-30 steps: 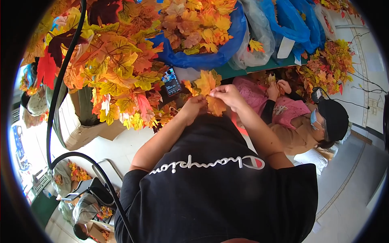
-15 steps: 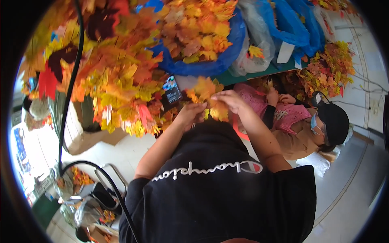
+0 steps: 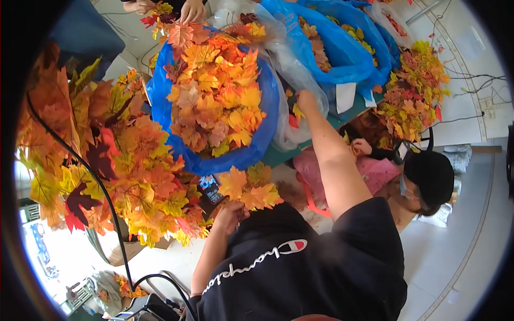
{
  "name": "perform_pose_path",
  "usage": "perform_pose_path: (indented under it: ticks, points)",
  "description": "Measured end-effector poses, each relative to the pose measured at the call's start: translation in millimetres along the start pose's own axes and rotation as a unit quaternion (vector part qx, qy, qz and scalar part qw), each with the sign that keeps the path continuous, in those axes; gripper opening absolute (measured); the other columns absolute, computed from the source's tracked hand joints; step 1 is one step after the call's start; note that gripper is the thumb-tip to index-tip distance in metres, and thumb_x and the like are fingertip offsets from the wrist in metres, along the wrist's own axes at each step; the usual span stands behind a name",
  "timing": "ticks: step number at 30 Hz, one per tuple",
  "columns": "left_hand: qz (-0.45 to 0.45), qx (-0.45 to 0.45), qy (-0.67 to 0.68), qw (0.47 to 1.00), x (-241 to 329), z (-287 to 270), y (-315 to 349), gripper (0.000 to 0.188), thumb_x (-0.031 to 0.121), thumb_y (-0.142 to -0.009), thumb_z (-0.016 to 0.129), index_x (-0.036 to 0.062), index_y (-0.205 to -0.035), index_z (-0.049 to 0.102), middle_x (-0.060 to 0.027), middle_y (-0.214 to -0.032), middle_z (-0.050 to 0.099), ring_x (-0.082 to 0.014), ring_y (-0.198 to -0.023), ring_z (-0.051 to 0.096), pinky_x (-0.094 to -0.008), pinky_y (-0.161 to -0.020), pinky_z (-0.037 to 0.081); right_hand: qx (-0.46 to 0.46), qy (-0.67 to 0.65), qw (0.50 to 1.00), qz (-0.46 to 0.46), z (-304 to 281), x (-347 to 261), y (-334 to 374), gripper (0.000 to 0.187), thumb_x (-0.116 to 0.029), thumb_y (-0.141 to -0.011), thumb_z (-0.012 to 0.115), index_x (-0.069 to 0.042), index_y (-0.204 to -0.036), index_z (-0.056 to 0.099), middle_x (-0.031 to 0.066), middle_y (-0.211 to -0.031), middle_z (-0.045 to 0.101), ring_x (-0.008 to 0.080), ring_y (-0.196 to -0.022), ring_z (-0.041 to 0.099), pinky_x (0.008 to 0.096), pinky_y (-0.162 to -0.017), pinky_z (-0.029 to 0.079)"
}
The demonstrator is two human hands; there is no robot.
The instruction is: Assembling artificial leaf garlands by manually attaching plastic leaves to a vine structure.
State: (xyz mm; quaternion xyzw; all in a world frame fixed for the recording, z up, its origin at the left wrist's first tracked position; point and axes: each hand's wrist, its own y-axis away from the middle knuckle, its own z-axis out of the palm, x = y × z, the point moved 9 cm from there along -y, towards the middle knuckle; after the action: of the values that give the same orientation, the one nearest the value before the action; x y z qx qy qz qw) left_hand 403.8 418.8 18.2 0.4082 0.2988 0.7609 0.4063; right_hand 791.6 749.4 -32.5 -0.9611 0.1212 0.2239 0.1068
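My left hand [image 3: 232,215] is closed round the stem end of a spray of artificial maple leaves [image 3: 251,190], orange and yellow, held just above my lap. My right arm is stretched far forward, and my right hand [image 3: 306,101] is at a clear plastic bag [image 3: 289,131]. Its fingers are curled in at a small yellow artificial leaf [image 3: 297,112]; the fingertips are partly hidden. A red leaf piece [image 3: 293,122] lies close by. Left of that hand stands a blue bag [image 3: 267,107] heaped with orange and yellow leaves [image 3: 214,91].
A large pile of leaf sprays [image 3: 123,166] covers the left side, with a phone [image 3: 210,188] at its edge. More blue bags [image 3: 342,75] stand behind. A masked co-worker [image 3: 423,171] sits at the right; another person's hands [image 3: 190,10] work at the far side. A black cable [image 3: 101,184] hangs at the left.
My right hand has left the leaf spray and reached forward to the clear bag. My left hand keeps the spray. The view has shifted, and another person's hands now show at the far side.
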Motion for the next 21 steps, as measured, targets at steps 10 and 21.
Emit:
perform_pose_path:
  ticks: [10, 21]
  points:
    - [0.04, 0.018, 0.048, 0.998, 14.7, 8.5, -2.8, 0.009, 0.012, -0.089, 0.052, 0.0054, -0.084, 0.055, -0.0057, -0.074, 0.061, -0.0174, -0.069, 0.061, -0.0305, -0.071, 0.05, -0.42, 0.149, 0.895, 0.029, 42.5, -28.3, 23.0, 0.041, -0.03, -0.065, 0.073, 0.001, -0.092, 0.068, 0.0199, -0.099, 0.065, 0.0323, -0.092, 0.063, 0.0398, -0.08, 0.05]
    - [0.051, 0.018, 0.062, 0.997, 23.0, 25.3, -10.1, 0.01, 0.013, -0.089, 0.054, 0.0062, -0.083, 0.057, -0.0044, -0.073, 0.061, -0.0155, -0.068, 0.06, -0.0289, -0.069, 0.049, -0.126, 0.036, 0.991, -0.032, -31.8, -29.3, -8.8, 0.043, -0.016, -0.067, 0.07, -0.004, -0.107, 0.062, 0.0198, -0.103, 0.062, 0.0333, -0.093, 0.06, 0.0379, -0.079, 0.048]
